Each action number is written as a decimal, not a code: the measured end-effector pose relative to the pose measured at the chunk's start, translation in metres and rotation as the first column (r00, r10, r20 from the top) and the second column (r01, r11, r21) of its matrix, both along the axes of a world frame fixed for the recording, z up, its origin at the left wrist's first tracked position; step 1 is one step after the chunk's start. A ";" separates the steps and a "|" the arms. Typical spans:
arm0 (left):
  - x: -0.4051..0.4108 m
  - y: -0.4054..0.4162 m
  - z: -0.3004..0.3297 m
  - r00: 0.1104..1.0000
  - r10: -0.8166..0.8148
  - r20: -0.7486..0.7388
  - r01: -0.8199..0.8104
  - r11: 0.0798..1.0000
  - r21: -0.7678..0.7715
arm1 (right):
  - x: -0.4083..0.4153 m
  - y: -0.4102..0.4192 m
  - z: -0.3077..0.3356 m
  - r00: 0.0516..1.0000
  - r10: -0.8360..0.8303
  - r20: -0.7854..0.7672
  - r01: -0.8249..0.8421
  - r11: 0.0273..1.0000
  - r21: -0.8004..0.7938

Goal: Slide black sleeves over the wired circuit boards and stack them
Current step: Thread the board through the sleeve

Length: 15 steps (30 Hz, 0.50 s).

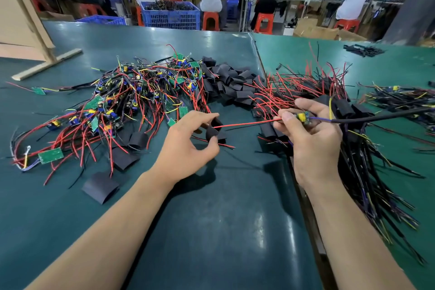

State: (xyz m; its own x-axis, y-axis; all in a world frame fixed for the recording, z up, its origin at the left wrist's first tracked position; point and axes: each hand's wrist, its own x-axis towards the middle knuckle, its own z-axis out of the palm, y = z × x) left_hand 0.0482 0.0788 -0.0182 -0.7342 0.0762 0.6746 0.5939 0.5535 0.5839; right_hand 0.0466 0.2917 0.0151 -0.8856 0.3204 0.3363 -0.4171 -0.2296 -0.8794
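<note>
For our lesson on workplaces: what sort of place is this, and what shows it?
Probably an electronics assembly workshop: a heap of wired circuit boards beside black sleeves on a green worktable, and workers on red stools at benches behind.

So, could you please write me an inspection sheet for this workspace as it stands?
Surface: green table, seam right of centre.
Job's things: unsleeved boards pile at left; black sleeves heap behind; sleeved stack at right.
Clutter: loose sleeve near the left forearm.
Grippers: left hand pinches a sleeve; right hand grips a board.
Cables: red wire runs from the board to the sleeve mouth.
Surroundings: blue crate, seated workers.
</note>
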 end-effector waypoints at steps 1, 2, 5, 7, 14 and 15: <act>0.001 0.000 0.001 1.000 -0.012 0.001 0.012 1.000 -0.006 | 0.000 0.000 0.000 1.000 -0.024 0.004 0.024 1.000 0.011; 0.001 -0.001 0.001 1.000 -0.022 0.005 0.022 1.000 -0.011 | 0.000 0.000 -0.001 0.999 -0.043 0.014 0.042 0.999 0.013; 0.001 0.000 0.000 1.000 -0.017 0.021 0.018 1.000 -0.023 | -0.001 -0.001 -0.001 0.997 -0.060 0.045 0.062 0.997 -0.045; 0.000 -0.001 -0.001 0.999 0.006 0.031 -0.005 0.999 -0.032 | -0.001 0.001 0.001 0.997 -0.052 0.049 0.058 0.990 -0.125; -0.001 -0.001 -0.003 0.997 -0.035 0.071 0.039 0.998 -0.046 | -0.002 -0.003 -0.004 0.997 -0.033 0.075 0.044 0.987 -0.155; -0.001 -0.001 -0.002 0.997 -0.041 0.060 0.043 0.999 -0.030 | -0.003 -0.004 -0.005 0.996 -0.055 0.072 0.063 0.991 -0.115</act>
